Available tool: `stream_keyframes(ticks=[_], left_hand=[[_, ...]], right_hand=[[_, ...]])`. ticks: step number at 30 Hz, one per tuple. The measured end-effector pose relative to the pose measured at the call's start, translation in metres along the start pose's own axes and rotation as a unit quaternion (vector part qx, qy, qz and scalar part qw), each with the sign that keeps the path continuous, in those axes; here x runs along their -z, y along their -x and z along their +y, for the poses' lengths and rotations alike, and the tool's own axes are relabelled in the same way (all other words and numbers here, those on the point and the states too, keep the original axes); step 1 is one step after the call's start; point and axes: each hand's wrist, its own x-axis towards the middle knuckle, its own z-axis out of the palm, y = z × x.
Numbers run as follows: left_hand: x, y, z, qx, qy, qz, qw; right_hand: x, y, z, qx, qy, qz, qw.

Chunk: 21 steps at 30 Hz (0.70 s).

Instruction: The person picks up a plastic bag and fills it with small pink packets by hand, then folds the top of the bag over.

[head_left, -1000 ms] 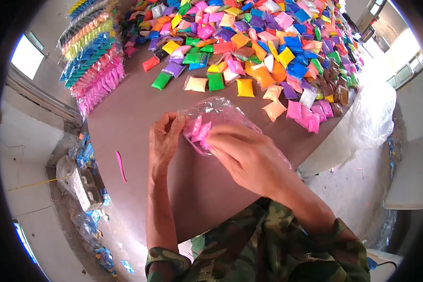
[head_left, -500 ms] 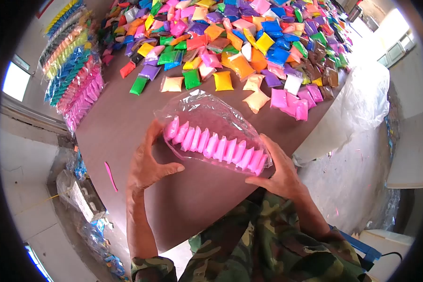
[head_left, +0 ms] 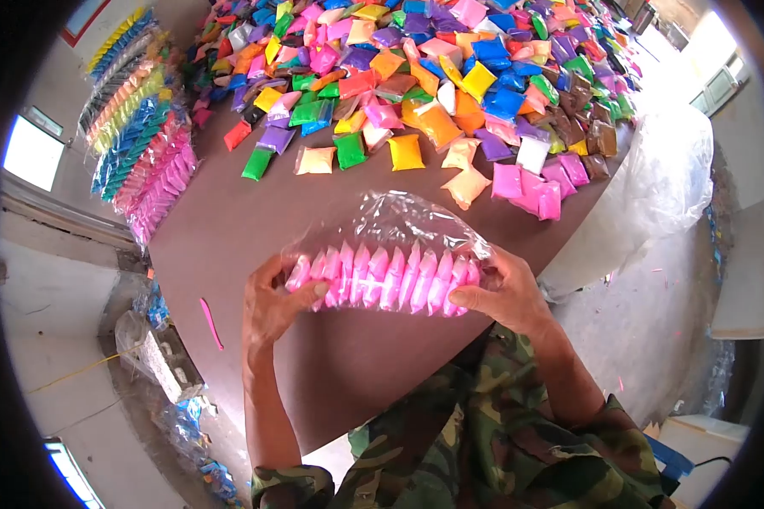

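A clear plastic bag [head_left: 416,219] holds a row of several small pink packets [head_left: 390,276] standing side by side. My left hand [head_left: 272,299] grips the left end of the bag, thumb in front and fingers behind. At the opposite end my right hand [head_left: 508,293] is closed on it in the same way. The bag is held level above the brown table [head_left: 356,365], and its loose upper film bulges away from me.
A big heap of coloured packets [head_left: 433,68] covers the table's far side. Bagged rows of packets [head_left: 140,127] are stacked at the left. A large translucent bag [head_left: 666,178] hangs by the right edge. A thin pink strip [head_left: 211,324] lies at left.
My left hand has gone from spread beside the bag to closed on its end. The row of packets has turned from slanting to nearly level, and my right hand has tightened.
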Motion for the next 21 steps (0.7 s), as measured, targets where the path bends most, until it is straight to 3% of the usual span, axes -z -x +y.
stream_keyframes(ticks=[2, 5, 8, 11, 14, 18, 21], left_hand=[[0.014, 0.027, 0.012, 0.051, -0.039, 0.007, 0.998], [0.024, 0.068, 0.009, 0.13, 0.003, 0.028, 0.991], [0.018, 0.088, -0.003, 0.122, -0.023, 0.092, 0.988], [0.017, 0.095, -0.011, 0.109, -0.03, 0.12, 0.986], [0.006, 0.097, -0.014, 0.092, 0.002, 0.173, 0.981], [-0.003, 0.102, -0.029, 0.028, 0.11, 0.274, 0.955], [0.01, 0.12, -0.029, 0.008, 0.046, 0.283, 0.958]], right_hand=[[-0.003, -0.005, -0.005, -0.031, 0.059, -0.033, 0.997], [-0.01, -0.014, -0.004, 0.023, 0.175, -0.082, 0.981], [-0.022, -0.018, -0.006, 0.131, 0.334, -0.044, 0.932], [-0.025, -0.015, -0.002, 0.177, 0.346, 0.013, 0.921], [-0.025, -0.009, 0.009, 0.116, 0.195, 0.021, 0.974], [-0.027, 0.001, 0.011, 0.166, 0.224, 0.044, 0.959], [-0.026, 0.004, 0.012, 0.2, 0.262, 0.052, 0.943]])
